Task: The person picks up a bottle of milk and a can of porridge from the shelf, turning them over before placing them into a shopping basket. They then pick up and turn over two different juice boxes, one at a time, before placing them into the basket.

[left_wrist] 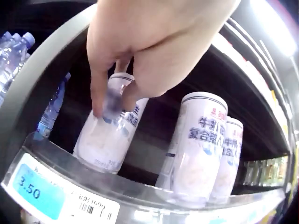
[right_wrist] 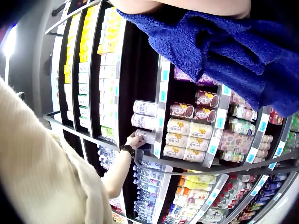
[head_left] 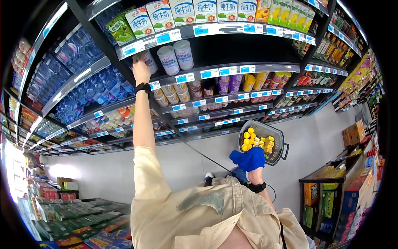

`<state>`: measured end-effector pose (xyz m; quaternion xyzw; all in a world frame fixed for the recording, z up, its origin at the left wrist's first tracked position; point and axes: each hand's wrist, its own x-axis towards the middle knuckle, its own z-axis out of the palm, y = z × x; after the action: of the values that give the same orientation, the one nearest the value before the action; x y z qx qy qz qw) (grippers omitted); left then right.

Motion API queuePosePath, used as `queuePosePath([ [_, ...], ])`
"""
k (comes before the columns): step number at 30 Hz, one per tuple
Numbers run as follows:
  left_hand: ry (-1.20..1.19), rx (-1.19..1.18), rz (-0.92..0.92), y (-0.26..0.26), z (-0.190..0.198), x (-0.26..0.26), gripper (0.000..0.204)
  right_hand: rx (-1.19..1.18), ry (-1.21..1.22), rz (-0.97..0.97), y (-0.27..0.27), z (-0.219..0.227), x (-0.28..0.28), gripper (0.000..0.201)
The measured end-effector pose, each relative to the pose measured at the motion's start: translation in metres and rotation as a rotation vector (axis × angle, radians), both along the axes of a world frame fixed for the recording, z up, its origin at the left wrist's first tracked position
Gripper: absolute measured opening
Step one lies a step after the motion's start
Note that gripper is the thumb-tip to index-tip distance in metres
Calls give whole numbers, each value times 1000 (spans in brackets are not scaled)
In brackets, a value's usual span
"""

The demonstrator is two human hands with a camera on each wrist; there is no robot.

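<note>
My left hand (head_left: 141, 71) reaches up to the shelf and grips the upper part of a white drink can (left_wrist: 105, 142), thumb and fingers around it from above. In the left wrist view the can's base sits just behind the clear shelf lip (left_wrist: 140, 184). Two matching white cans (head_left: 168, 60) stand to its right, spaced a little apart from it. Down by the waist, my right hand (head_left: 256, 175) holds a bunched blue towel (right_wrist: 210, 51). The towel covers most of that hand's fingers and overlaps the near rim of a grey shopping basket (head_left: 276, 128) in the head view.
Yellow-lidded containers and yellow boxes (head_left: 268, 145) lie in the basket on the floor (head_left: 182, 159). Milk cartons (head_left: 161, 15) line the shelf above. Bottled water (head_left: 78, 50) fills the shelves at left, beyond a dark upright post. Stacked cans (right_wrist: 187, 140) occupy the shelf below.
</note>
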<state>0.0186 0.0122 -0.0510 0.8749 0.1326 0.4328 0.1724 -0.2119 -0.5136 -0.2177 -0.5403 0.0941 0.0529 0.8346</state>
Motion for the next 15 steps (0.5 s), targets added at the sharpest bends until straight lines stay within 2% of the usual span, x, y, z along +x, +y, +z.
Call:
queuePosePath([
  [2, 2, -16, -106, 21, -7, 24, 58, 34, 24, -64, 4, 4, 4, 6],
  [4, 30, 109, -101, 33, -8, 42, 50, 73, 86, -168, 12, 18, 5, 15],
  [6, 191, 37, -122, 48, -7, 64, 47, 62, 11, -133, 6, 7, 7, 15],
  [8, 306, -70, -221, 56, -3, 75, 48, -12, -77, -112, -1, -10, 10, 14],
  [9, 220, -182, -390, 58, -6, 78, 49, -79, -128, -108, -1, -13, 12, 13],
  [11, 294, -220, -437, 62, -10, 85, 55, -144, -146, -80, -1, -16, 12, 12],
  [12, 330, -240, -458, 62, -8, 84, 58, -142, -115, -53, 2, -2, 11, 12],
  [15, 328, -257, -545, 61, -11, 86, 65, -255, -123, -19, 8, 1, 13, 10],
])
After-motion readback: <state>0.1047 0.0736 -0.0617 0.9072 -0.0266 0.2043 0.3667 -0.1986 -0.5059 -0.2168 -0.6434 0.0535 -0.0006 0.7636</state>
